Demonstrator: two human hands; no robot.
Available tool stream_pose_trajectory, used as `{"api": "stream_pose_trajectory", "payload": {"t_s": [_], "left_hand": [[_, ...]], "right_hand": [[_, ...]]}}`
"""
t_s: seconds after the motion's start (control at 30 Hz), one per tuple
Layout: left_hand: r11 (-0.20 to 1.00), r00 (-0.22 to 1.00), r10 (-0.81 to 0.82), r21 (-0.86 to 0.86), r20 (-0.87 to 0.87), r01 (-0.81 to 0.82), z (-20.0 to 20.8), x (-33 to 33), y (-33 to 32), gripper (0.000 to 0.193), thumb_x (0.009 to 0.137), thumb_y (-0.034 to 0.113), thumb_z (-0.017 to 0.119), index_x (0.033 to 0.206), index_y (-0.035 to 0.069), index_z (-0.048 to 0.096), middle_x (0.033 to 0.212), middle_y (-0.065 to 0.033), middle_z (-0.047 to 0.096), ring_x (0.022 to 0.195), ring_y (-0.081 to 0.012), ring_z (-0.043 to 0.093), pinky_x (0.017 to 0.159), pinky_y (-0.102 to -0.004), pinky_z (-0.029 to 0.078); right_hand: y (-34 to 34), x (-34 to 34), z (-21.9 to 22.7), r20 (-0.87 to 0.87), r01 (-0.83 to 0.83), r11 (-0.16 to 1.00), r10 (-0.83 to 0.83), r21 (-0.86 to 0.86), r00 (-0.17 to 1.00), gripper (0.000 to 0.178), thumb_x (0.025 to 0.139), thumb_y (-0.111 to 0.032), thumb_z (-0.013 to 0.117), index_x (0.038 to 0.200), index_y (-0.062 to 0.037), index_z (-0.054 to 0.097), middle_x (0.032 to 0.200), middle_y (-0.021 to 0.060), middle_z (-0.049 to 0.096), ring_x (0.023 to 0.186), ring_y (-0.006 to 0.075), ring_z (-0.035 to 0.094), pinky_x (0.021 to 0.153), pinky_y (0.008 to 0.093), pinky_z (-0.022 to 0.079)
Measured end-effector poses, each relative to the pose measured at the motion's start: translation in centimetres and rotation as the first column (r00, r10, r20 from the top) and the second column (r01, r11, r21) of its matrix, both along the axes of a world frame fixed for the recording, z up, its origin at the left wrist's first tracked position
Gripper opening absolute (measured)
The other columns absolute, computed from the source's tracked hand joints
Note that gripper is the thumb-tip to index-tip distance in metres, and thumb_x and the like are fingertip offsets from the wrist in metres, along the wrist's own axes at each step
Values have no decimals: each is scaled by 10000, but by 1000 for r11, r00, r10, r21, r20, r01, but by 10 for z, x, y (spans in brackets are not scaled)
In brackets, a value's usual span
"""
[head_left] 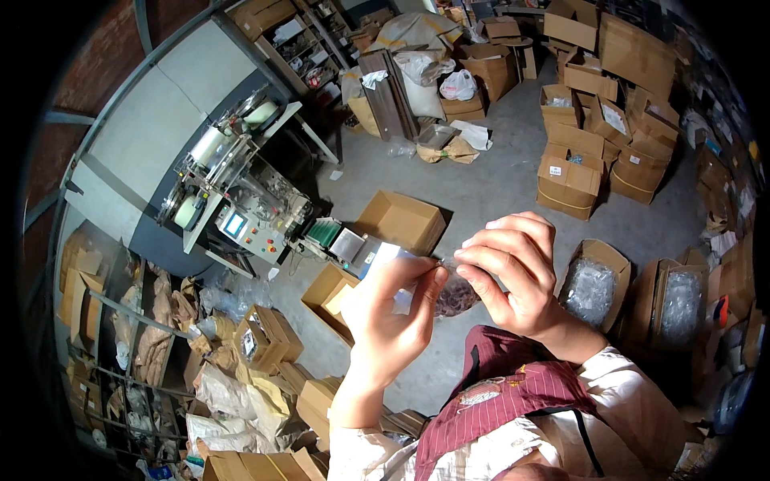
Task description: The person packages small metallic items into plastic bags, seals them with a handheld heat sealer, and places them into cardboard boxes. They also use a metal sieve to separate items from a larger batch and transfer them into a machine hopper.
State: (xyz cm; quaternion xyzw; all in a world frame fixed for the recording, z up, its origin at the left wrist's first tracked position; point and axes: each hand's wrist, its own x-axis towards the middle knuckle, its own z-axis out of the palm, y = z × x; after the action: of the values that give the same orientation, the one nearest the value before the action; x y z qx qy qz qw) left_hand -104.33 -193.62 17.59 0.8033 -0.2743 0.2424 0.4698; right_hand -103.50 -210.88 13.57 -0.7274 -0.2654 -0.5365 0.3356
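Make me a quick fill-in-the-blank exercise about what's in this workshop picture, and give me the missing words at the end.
1. In the picture, the machine with the lit screen is nearer the left hand than the ____ hand.
2. The striped apron is coloured ____.
3. The open box beyond the hands is made of ____.
4. The colour of the floor is ____.

Missing words: right; maroon; cardboard; grey.
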Motion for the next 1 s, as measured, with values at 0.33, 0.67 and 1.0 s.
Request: {"api": "stream_pose_trajectory", "payload": {"t_s": [0.33, 0.67, 1.0], "left_hand": [[997, 997, 7, 79, 77, -13, -2, 1, 10, 131, 757, -19, 733, 850, 18, 649, 744, -89, 672, 641, -181, 665, 594, -262, 505], [930, 966, 118, 315, 229, -188, 9, 3, 17, 165, 694, -35, 731, 720, 19, 577, 621, -78, 546, 539, -220, 542, 517, -276, 430], [991, 998, -33, 125, -49, 39, 15, 14, 26, 194, 753, -1, 724, 929, -32, 646, 818, -52, 673, 719, -115, 620, 714, -235, 479]], "right_hand": [[6, 3, -4, -184, -210, 965, 237, 157, 954, 116, 757, -76, 719, 857, -64, 661, 866, 45, 646, 879, 246, 554, 838, 359, 414], [11, 24, -3, -299, -456, 872, 489, 178, 820, 80, 783, -47, 683, 819, -31, 613, 797, 71, 620, 801, 261, 552, 788, 361, 412], [10, 29, 13, -204, -439, 898, 423, -38, 883, 118, 739, -39, 702, 800, -58, 602, 764, 56, 596, 776, 252, 545, 776, 352, 387]]}}
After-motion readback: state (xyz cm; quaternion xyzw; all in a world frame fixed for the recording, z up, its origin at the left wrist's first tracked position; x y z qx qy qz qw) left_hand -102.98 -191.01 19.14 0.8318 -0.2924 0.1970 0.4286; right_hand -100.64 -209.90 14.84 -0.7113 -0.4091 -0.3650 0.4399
